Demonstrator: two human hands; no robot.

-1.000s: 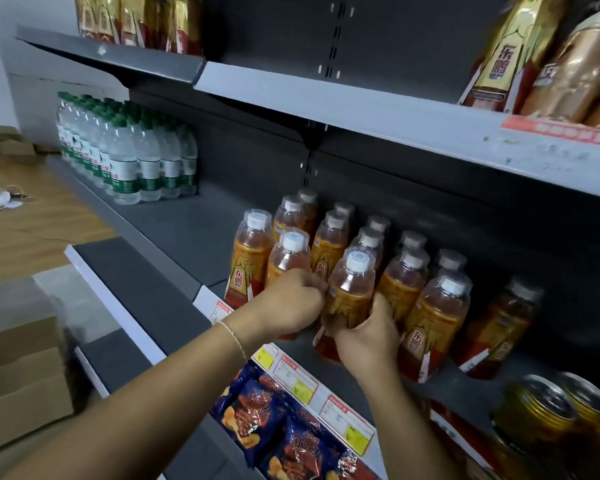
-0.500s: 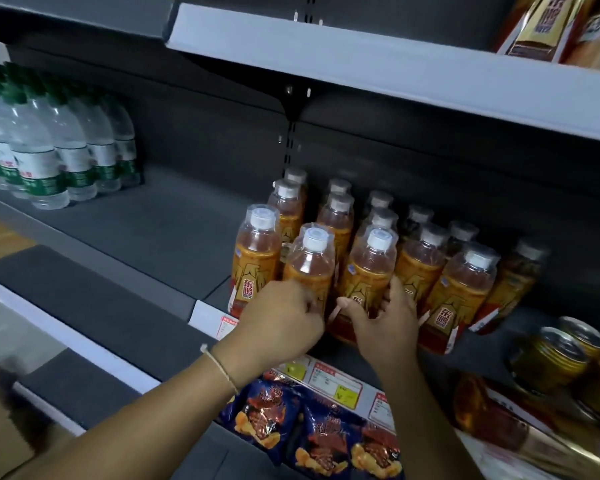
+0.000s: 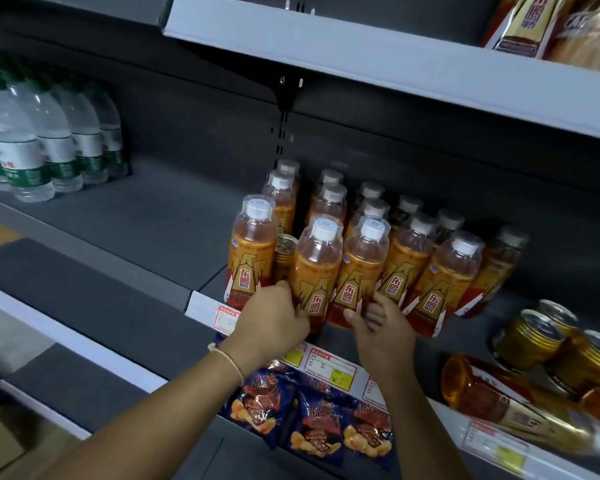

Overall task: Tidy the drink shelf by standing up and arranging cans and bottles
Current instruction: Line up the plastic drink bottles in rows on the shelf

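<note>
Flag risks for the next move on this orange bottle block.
1. The left hand and right hand press low on the front orange plastic bottles; tall and tightly packed, they could topple backward.
2. A gold metal can stands wedged among the bottles; shifting them may tip it.
3. A bottle lying on its side near the shelf edge could roll off.

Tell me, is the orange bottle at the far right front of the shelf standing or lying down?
Lying down: the orange bottle rests on its side near the shelf's front edge.
</note>
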